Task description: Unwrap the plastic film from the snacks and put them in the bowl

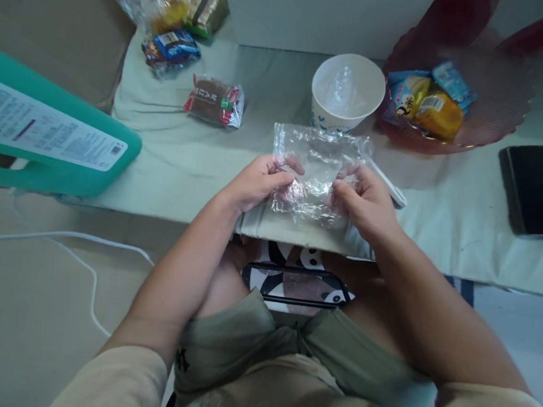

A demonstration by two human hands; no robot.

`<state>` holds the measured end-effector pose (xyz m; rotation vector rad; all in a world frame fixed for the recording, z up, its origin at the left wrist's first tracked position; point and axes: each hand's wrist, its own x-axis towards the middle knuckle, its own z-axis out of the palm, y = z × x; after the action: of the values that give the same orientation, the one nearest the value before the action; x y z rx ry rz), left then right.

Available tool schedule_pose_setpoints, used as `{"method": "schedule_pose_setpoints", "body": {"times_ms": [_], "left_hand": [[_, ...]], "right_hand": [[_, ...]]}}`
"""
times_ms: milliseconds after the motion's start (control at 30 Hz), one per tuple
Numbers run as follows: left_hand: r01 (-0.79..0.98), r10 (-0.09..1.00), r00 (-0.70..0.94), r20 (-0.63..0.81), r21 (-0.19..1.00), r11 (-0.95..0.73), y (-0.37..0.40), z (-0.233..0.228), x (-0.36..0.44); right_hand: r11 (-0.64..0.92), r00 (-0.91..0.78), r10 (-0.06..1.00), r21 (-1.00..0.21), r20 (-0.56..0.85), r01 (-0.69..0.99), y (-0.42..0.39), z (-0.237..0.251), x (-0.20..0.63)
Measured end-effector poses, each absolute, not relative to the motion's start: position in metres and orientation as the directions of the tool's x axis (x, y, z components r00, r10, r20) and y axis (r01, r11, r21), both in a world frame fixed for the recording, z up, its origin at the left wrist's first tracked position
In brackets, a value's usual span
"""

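A clear, crinkled plastic bag (321, 151) is stretched between my two hands above the pale cloth, just in front of a paper cup. My left hand (259, 180) pinches the bag's left side, thumb on top and fingers behind the film. On the opposite side my right hand (364, 199) grips it the same way. Nothing can be made out inside the bag. Beyond it stands the white paper cup (318, 109) with a blue pattern, holding some crumpled clear film. Partly hidden by my right hand, a white stick-like thing (391, 185) slants out beside the bag.
A packaged snack (214, 101) lies left of the cup, with several more wrapped snacks (174, 46) behind it. The pinkish glass bowl (492, 121) at right holds small packets. A black phone (536, 189) rests at far right; a green container (55, 121) stands at left.
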<state>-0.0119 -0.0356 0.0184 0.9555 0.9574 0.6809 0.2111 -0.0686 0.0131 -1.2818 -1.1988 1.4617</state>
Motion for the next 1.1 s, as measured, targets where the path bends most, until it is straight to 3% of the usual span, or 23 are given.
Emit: {"method": "schedule_pose_setpoints", "body": {"times_ms": [67, 267, 367, 467, 567, 667, 733, 800, 900, 967, 1033, 1100], "left_hand": [[-0.068, 0.833, 0.408, -0.372, 0.898, 0.435, -0.036, 0.019, -0.011], [-0.177, 0.845, 0.455, -0.28, 0.902, 0.394, -0.033, 0.024, -0.02], [-0.129, 0.824, 0.518, -0.23, 0.931, 0.341, -0.03, 0.023, -0.028], [-0.015, 0.87, 0.454, -0.19, 0.975, 0.221, -0.026, 0.016, -0.03], [0.107, 0.988, 0.153, 0.021, 0.994, -0.038, -0.024, 0.003, -0.024], [0.28, 0.902, -0.207, 0.379, 0.906, -0.317, -0.026, -0.006, -0.013], [0.39, 0.822, -0.213, 0.529, 0.817, -0.425, -0.031, -0.007, -0.005], [0.435, 0.805, -0.082, 0.587, 0.748, -0.501, -0.036, -0.005, 0.003], [0.388, 0.797, 0.076, 0.6, 0.718, -0.578, -0.041, 0.002, 0.012], [0.268, 0.835, 0.141, 0.531, 0.792, -0.549, -0.043, 0.006, 0.017], [0.079, 0.9, 0.242, 0.362, 0.917, -0.39, -0.046, 0.01, 0.022], [-0.143, 0.908, 0.385, 0.166, 0.983, -0.119, -0.049, 0.015, 0.026]], "right_hand": [[-0.212, -0.143, 0.966, -0.977, -0.214, 0.025, -0.069, 0.013, 0.213], [-0.174, -0.085, 0.983, -0.972, -0.162, -0.158, -0.068, 0.02, 0.214], [-0.169, -0.112, 0.982, -0.976, -0.154, -0.139, -0.065, 0.021, 0.219], [-0.091, -0.103, 0.991, -0.996, -0.089, -0.014, -0.064, 0.015, 0.223], [-0.058, 0.02, 0.998, -0.99, -0.056, 0.127, -0.064, 0.008, 0.222], [-0.015, 0.115, 0.993, -0.99, 0.002, 0.143, -0.064, 0.006, 0.216], [0.02, 0.122, 0.992, -0.986, 0.041, 0.165, -0.065, 0.009, 0.212], [0.071, 0.1, 0.991, -0.976, 0.093, 0.205, -0.068, 0.014, 0.207], [0.192, 0.049, 0.977, -0.953, 0.209, 0.235, -0.074, 0.02, 0.202], [0.225, 0.008, 0.973, -0.951, 0.232, 0.211, -0.078, 0.021, 0.198], [0.193, -0.032, 0.981, -0.969, 0.19, 0.153, -0.082, 0.019, 0.195], [0.14, -0.069, 0.988, -0.989, 0.137, 0.038, -0.084, 0.017, 0.192]]}}
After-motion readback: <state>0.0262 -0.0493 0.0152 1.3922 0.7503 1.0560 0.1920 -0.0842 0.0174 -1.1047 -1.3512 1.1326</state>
